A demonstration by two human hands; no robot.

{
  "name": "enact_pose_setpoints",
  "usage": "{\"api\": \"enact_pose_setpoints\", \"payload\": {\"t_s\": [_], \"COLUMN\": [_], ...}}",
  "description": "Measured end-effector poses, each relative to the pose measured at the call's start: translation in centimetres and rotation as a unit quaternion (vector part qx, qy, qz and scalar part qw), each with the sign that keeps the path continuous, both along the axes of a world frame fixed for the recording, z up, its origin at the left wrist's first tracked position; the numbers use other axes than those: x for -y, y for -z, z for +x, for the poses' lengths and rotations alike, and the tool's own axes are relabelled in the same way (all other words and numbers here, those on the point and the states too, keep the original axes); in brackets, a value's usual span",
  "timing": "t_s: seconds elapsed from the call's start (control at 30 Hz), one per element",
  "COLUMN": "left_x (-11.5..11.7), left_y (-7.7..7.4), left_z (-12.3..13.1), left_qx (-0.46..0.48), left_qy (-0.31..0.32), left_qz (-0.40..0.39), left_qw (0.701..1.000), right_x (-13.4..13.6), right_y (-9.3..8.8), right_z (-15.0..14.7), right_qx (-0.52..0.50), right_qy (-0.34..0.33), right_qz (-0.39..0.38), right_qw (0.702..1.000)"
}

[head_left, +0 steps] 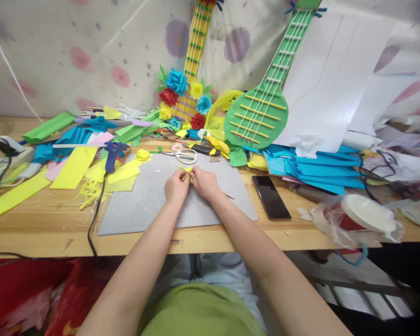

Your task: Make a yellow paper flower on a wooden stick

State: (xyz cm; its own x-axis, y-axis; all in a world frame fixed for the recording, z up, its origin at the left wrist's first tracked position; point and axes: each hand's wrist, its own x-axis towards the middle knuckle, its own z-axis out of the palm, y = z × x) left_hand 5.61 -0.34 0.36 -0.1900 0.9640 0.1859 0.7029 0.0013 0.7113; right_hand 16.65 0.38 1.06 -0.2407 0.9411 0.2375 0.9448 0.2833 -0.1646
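Observation:
Between my fingertips, over the grey cutting mat (140, 212), is a small yellow paper flower (186, 170), partly hidden by the fingers. My left hand (177, 186) pinches it from one side. My right hand (205, 183) closes on it from the other. Just beyond my hands lie scissors (186, 156) with white handles. A finished-looking yellow paper flower (143, 156) sits at the mat's upper left. The blue glue gun (111, 157) rests on yellow paper strips left of the mat.
A green paper-covered instrument (257, 116) and a yellow one (187, 100) with paper flowers lean at the back. A phone (271, 197) lies right of the mat. Blue crepe paper (311, 163) and a plastic-wrapped cup (367, 214) are at right. The glue gun's black cord (95, 219) hangs over the table edge.

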Motion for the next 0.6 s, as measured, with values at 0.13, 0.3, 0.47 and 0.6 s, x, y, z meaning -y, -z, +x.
{"api": "enact_pose_setpoints", "payload": {"t_s": [0.13,0.3,0.47,0.6], "left_x": [-0.11,-0.27,-0.31,-0.32], "left_y": [0.13,0.32,0.14,0.22], "left_z": [0.0,-0.11,-0.04,-0.12], "left_qx": [-0.016,0.011,0.028,0.021], "left_qy": [-0.014,-0.007,0.004,0.008], "left_qz": [0.002,0.0,0.019,0.022], "left_qw": [1.0,1.0,0.999,0.999], "right_x": [0.14,0.21,0.11,0.15], "right_y": [-0.18,-0.27,-0.22,-0.26], "right_z": [-0.08,-0.07,0.03,0.07], "right_qx": [0.014,0.014,0.009,0.008], "right_qy": [-0.006,-0.01,-0.001,0.001], "right_qz": [-0.016,-0.027,-0.019,-0.021], "right_qw": [1.0,1.0,1.0,1.0]}}
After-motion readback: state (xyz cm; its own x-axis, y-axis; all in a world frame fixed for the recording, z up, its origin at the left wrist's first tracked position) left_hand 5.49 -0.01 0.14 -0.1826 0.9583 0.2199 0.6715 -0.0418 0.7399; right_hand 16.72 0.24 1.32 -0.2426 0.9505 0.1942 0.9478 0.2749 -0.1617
